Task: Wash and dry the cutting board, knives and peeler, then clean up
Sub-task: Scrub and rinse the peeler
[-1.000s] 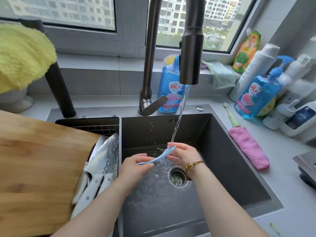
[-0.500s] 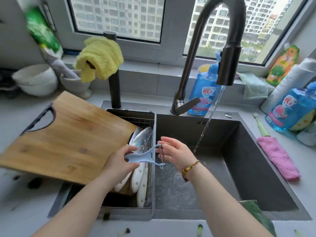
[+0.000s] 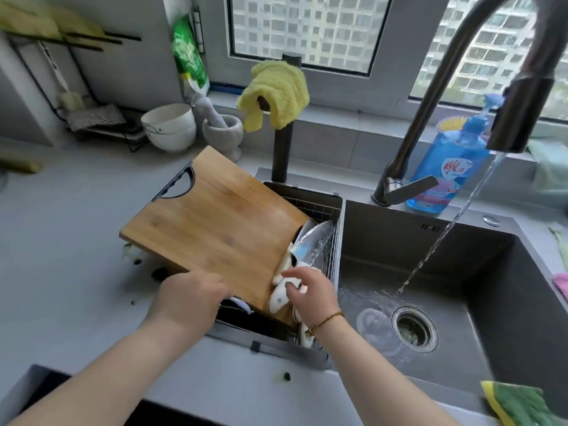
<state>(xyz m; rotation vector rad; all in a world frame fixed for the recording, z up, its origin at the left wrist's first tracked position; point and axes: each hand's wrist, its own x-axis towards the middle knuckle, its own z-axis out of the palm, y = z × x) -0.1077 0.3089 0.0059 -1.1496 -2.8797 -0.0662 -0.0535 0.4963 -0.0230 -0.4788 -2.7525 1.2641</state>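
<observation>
Matte grey worktop (image 3: pixel 61 241): one rectangular bamboo cutting board (image 3: pixel 215 229) leans over the wire basket (image 3: pixel 325 207) beside the dark sink (image 3: pixel 507 302). Your left grip (image 3: pixel 187 299) meets its near edge, and I cannot tell its hold. Your right grip (image 3: pixel 310 295) pinches one of the glossy white-handled knives (image 3: pixel 313 241).

A red-and-white label is seen on the blue dish soap bottle (image 3: pixel 442 155) behind the tap. One large Chinese character, seemingly 雕, is made out on it, while the smaller print is blurred. White print on the green bag (image 3: pixel 187 56) cannot be read, nor can the small mark on the sink (image 3: pixel 399 238) wall.
</observation>
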